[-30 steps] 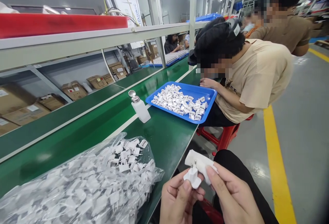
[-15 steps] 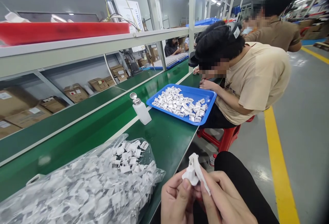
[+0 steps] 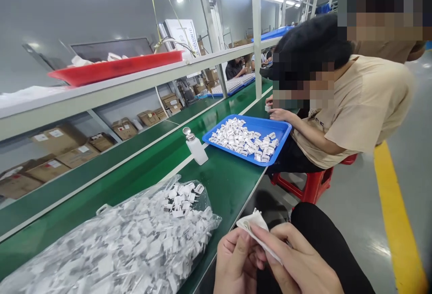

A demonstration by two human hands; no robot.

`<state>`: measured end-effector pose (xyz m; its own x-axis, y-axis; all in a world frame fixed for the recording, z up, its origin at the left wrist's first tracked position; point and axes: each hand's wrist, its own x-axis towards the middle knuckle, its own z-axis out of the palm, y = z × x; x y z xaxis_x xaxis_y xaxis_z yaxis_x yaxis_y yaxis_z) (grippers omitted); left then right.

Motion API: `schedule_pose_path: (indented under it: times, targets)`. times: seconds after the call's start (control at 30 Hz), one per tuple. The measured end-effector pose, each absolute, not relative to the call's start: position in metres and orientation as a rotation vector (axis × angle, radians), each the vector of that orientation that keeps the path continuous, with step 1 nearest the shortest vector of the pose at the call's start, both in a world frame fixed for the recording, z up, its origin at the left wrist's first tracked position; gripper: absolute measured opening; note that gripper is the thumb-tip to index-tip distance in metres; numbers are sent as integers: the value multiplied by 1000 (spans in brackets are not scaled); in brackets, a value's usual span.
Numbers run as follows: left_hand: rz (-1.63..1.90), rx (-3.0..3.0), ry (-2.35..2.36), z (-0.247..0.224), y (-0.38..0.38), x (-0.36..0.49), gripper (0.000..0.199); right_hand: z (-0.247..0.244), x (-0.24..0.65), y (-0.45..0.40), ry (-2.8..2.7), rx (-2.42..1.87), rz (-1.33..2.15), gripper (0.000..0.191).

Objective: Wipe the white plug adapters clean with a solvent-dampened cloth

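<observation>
In front of my lap, my left hand (image 3: 233, 258) pinches a small white plug between thumb and fingers. Most of that plug is hidden; only what look like its pin tips show above the cloth. A folded white cloth (image 3: 254, 223) covers it, gripped by my right hand (image 3: 297, 255) with the forefinger pressed along it. Both hands are closed and touch each other. Left of them, a clear plastic bag (image 3: 135, 240) full of white plugs lies on the green bench. Beyond it stands a white pump bottle (image 3: 196, 149) with a metal top.
A blue tray (image 3: 281, 143) of white plug parts sits on the bench (image 3: 229, 181) further off. Beside it a bent-over co-worker (image 3: 364, 100) sits on a red stool (image 3: 312, 188). A shelf (image 3: 135, 80) with a red tray (image 3: 124, 68) runs above the bench at left.
The cloth has gone from lying along one side of the plug to wrapping over it, hiding its body. My view has turned slightly left.
</observation>
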<state>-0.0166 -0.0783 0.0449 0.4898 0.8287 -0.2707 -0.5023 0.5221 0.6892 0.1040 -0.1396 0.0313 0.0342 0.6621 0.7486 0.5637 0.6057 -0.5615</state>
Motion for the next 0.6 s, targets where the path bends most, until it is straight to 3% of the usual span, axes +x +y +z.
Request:
schedule_pose_path:
  times: [0.2,0.27,0.4,0.5,0.6]
  targets:
    - [980,747,770,62,-109,-10,44,40,117,-164,-1464,-1187,-182,61]
    - [1046,773,825,70,-119,-6,46,44,121,-173,-1276,-1243,-177,51]
    - [1254,889,902,79,-140,2,43,53,127,-188,-1080,-1265,397,31]
    - [1430,1099,1005,75,-151,4,44,57,127,-195,-947,-1155,800,40]
    - [1542,1339,1131,69,-155,1,39,56,123,-200,-870,-1099,947,44]
